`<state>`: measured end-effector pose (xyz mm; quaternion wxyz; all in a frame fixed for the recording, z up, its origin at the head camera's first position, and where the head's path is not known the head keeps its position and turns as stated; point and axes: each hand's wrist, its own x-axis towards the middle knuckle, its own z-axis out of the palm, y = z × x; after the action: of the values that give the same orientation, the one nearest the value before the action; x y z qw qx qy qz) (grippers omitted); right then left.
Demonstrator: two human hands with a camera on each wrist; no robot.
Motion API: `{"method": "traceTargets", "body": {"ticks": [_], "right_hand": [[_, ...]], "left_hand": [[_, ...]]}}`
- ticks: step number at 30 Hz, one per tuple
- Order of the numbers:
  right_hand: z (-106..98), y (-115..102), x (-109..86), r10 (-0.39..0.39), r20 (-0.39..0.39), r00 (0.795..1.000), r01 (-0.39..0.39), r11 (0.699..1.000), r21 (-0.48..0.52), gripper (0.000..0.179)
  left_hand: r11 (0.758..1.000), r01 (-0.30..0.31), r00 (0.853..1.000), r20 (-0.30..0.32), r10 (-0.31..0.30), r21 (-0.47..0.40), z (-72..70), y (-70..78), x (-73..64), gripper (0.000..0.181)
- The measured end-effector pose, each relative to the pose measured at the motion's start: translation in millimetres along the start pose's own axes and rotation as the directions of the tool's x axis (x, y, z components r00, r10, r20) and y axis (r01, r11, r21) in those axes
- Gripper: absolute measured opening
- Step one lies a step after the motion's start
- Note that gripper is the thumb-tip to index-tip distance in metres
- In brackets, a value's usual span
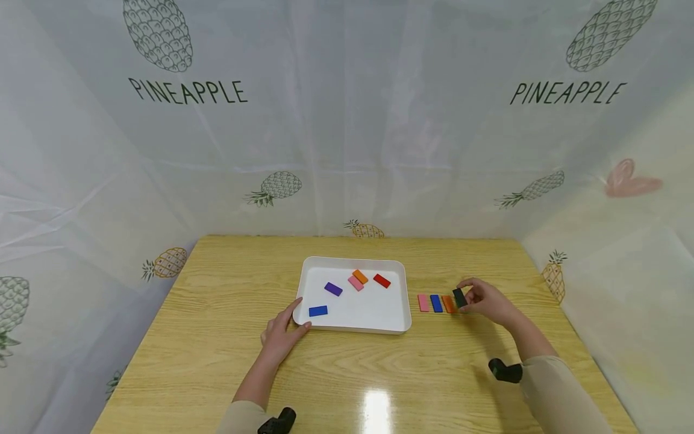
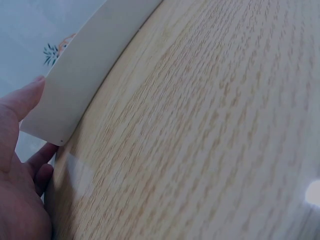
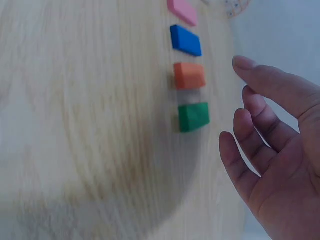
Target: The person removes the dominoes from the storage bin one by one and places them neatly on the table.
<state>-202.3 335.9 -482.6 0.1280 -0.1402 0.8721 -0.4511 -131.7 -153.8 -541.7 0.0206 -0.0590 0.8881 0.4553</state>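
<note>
My left hand (image 1: 279, 337) grips the near left corner of a white tray (image 1: 352, 329), thumb along its front wall and fingers at its left side. In the left wrist view the thumb (image 2: 30, 97) lies against the tray wall (image 2: 85, 75). My right hand (image 1: 485, 301) is at a green block (image 1: 459, 298) at the right end of a row. In the right wrist view that hand (image 3: 280, 145) has its fingers spread, a little apart from the green block (image 3: 194, 117). Beside it lie an orange block (image 3: 190, 76), a blue block (image 3: 186, 40) and a pink block (image 3: 182, 11).
Inside the tray lie a blue block (image 1: 318, 311), a purple block (image 1: 333, 289), a pink block (image 1: 355, 283), an orange block (image 1: 360, 276) touching the pink one, and a red block (image 1: 382, 281). Pineapple-print cloth (image 1: 347, 132) hangs behind the wooden table (image 1: 217, 337).
</note>
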Motion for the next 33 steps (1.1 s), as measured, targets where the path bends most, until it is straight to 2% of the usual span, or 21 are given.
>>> {"method": "traceTargets", "body": {"ticks": [11,22,33], "right_hand": [[-8.4,21.5,-4.3,0.071,-0.058,0.996,-0.072,0.997,-0.028,0.052],[-6.3,36.9,-9.2,0.144,-0.107,0.984,-0.148,0.989,-0.028,0.056],[-2.2,47.9,-7.0,0.166,-0.147,0.975,-0.173,0.984,-0.039,0.053]], "left_hand": [[1.000,0.000,1.000,-0.003,0.000,-0.001,-0.8,-2.4,0.1,0.065],[1.000,-0.003,1.000,-0.001,0.003,-0.010,-0.1,-1.9,0.8,0.066],[1.000,-0.010,1.000,-0.004,0.010,-0.007,1.3,-4.0,2.3,0.066]]}}
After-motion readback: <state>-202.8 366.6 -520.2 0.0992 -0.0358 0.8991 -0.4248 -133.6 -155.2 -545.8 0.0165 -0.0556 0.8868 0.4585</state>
